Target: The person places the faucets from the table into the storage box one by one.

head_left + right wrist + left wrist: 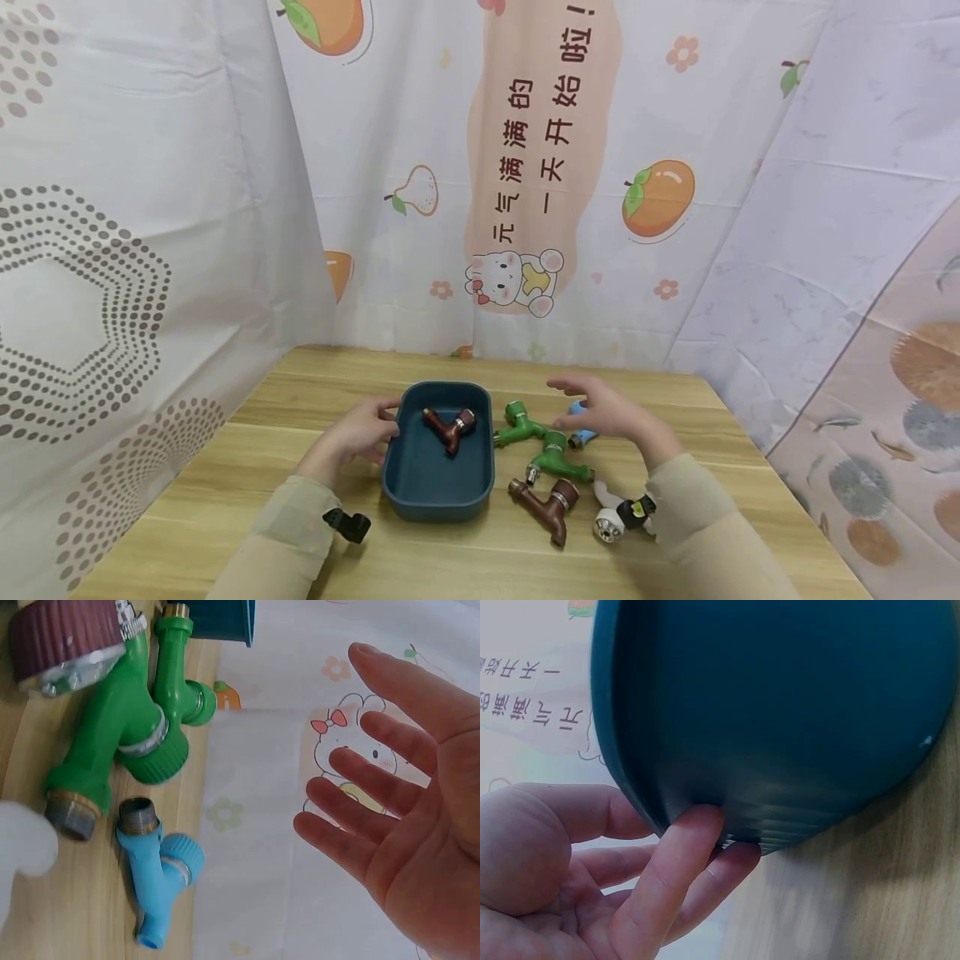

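Note:
My left hand touches the left side of a dark blue plastic basin, its fingertips against the outer wall in the left wrist view. Inside the basin lies a dark red-brown tap. My right hand is raised over the table with fingers spread and holds nothing. Nearest to it is a blue tap, partly hidden by the hand in the head view. Two green taps, a brown tap and a white tap lie between the basin and the right forearm.
The wooden table reaches back to a printed curtain, with more curtains hanging at left and right. A small black camera sits on the left wrist, and another on the right wrist overlaps the white tap.

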`<state>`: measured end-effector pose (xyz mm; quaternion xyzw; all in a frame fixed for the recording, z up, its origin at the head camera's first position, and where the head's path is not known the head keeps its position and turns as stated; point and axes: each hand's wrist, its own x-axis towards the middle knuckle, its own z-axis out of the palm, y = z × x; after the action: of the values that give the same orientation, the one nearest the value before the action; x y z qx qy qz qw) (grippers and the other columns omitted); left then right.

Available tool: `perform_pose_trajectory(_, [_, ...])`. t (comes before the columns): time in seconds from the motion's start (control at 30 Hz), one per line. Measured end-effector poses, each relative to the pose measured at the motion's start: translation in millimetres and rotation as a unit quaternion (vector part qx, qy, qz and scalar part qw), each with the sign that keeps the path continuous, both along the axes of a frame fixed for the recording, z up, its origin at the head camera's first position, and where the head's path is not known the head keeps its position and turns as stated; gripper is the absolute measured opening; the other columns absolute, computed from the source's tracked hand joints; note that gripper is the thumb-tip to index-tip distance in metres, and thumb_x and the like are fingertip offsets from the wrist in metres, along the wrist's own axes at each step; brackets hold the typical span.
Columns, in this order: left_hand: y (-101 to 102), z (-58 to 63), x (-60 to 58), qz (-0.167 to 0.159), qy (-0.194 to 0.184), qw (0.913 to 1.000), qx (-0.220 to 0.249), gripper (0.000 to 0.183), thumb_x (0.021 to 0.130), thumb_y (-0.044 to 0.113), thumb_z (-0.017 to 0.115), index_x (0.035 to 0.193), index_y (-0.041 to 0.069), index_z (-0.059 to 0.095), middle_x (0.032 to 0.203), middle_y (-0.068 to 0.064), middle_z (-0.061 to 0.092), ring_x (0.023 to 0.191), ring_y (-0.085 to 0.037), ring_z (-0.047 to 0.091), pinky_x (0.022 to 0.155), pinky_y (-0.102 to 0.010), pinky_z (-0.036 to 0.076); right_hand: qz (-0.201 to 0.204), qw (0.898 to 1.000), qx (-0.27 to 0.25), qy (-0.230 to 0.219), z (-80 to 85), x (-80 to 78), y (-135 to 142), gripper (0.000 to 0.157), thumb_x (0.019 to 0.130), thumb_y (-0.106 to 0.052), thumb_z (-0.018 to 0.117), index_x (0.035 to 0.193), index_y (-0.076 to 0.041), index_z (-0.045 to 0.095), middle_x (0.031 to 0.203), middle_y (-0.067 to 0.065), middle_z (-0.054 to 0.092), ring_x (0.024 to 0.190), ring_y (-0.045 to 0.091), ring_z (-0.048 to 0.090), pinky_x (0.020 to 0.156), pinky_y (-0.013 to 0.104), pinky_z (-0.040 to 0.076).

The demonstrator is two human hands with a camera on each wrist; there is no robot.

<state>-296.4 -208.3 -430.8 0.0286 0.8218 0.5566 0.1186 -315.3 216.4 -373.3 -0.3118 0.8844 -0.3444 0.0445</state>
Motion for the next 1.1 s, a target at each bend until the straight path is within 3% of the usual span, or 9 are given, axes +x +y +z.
perform_pose_trajectory(0.33, [1,0.6,0.8,0.000,0.002,1.0000,-0.007,0.062,0.093,-0.005,0.056,0.153,0.000,0.041,0.129,-0.028,0.058,0.101,-0.035,0.067,0.059,-0.043,0.062,-0.001,1.000,0.019,0.008,-1.7,2.9,26,0.068,0.089,-0.023,0.079,0.147,-0.002,0.051,0.146,0.021,0.052,0.130,0.047,0.050,0.105,0.063,0.043])
perform_pose_trajectory(0.67, [0,0.9,1.5,0.002,0.001,1.0000,-0.006,0.062,0.093,-0.005,0.055,0.153,0.000,0.041,0.129,-0.028,0.058,0.102,-0.036,0.067,0.058,-0.044,0.062,0.012,1.000,0.026,-0.012,-3.6,7.7,43,0.067,0.088,-0.021,0.081,0.145,0.000,0.052,0.144,0.025,0.053,0.126,0.051,0.051,0.101,0.066,0.045])
perform_pose_trajectory(1.1, [-1,-0.2,1.2,0.000,0.003,1.0000,-0.005,0.063,0.093,-0.003,0.056,0.154,0.001,0.041,0.131,-0.029,0.058,0.105,-0.037,0.067,0.057,-0.043,0.061,0.035,0.998,0.048,-0.033,-10.6,17.5,62,0.069,0.087,-0.025,0.082,0.145,-0.003,0.052,0.142,0.026,0.054,0.121,0.052,0.055,0.094,0.059,0.052])
